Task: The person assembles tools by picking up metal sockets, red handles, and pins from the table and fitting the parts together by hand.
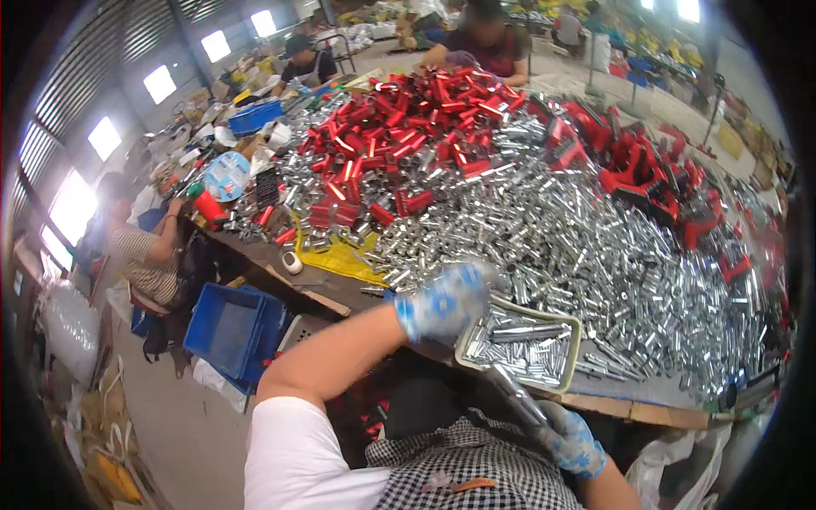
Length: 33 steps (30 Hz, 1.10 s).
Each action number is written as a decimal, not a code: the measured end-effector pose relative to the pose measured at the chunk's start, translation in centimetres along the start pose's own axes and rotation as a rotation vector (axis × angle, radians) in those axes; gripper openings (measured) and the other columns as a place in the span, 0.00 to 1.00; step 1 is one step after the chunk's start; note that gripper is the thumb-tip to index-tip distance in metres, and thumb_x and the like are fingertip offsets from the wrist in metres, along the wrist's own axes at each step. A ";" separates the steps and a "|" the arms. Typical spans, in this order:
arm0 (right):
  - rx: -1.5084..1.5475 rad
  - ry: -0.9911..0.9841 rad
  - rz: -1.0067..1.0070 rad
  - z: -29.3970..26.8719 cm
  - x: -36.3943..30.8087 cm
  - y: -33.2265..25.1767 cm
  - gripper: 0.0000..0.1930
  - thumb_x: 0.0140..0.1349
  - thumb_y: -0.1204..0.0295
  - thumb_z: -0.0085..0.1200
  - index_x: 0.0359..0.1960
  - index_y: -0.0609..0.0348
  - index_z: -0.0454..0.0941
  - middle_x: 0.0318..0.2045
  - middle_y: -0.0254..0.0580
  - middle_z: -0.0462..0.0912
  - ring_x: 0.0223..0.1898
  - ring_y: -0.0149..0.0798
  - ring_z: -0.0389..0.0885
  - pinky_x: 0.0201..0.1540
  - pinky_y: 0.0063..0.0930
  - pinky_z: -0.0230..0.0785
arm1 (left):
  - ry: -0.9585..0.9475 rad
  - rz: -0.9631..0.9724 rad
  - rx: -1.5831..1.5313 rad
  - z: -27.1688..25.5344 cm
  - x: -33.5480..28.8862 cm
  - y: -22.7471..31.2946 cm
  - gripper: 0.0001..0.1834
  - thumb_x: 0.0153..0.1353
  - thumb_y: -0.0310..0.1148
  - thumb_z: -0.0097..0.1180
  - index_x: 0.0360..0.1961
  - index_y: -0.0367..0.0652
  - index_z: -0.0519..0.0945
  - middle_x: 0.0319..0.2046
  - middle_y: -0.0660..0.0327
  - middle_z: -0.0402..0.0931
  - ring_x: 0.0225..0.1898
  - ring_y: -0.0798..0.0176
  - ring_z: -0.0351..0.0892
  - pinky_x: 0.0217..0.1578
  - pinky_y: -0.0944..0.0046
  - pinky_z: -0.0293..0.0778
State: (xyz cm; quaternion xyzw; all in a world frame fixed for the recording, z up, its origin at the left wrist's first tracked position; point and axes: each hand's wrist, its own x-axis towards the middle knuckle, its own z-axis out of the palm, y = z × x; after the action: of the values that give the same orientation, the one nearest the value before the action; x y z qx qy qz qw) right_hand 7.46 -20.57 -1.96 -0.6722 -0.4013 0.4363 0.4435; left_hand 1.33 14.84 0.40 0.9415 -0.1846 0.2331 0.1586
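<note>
My left hand (446,299), in a white glove with blue print, is over the front edge of a heap of shiny metal sockets (476,225). Its fingers are smeared by motion, so what they hold, if anything, does not show. Low at the right, my gloved right hand (574,440) grips the lower end of a long, shiny dark-and-silver tube-like piece (517,396), tilted up to the left. Between the hands stands a pale rectangular tray (577,353), with small metal rods and a few longer bars in it.
Red metal pieces (399,127) are piled at the back, red tool bodies (637,166) at the right. A yellow cloth (340,257) lies left of the sockets. Blue crates (228,327) stand on the floor at left. Co-workers sit at the left (144,246) and far side (489,42).
</note>
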 end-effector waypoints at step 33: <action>0.832 -0.023 0.038 2.5 -0.4 -0.1 0.33 0.65 0.59 0.55 0.65 0.70 0.63 0.25 0.35 0.72 0.22 0.23 0.65 0.24 0.18 0.57 | 0.384 -0.798 -1.739 3.2 -0.2 11.4 0.39 0.51 0.48 0.72 0.57 0.37 0.68 0.52 0.51 0.75 0.54 0.51 0.77 0.53 0.50 0.77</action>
State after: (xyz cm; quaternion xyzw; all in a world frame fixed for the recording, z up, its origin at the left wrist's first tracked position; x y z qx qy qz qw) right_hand 4.99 -20.30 -2.32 -0.4381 -0.1829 0.5769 0.6647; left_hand -2.42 3.60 0.00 0.4354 0.0691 0.0942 0.8926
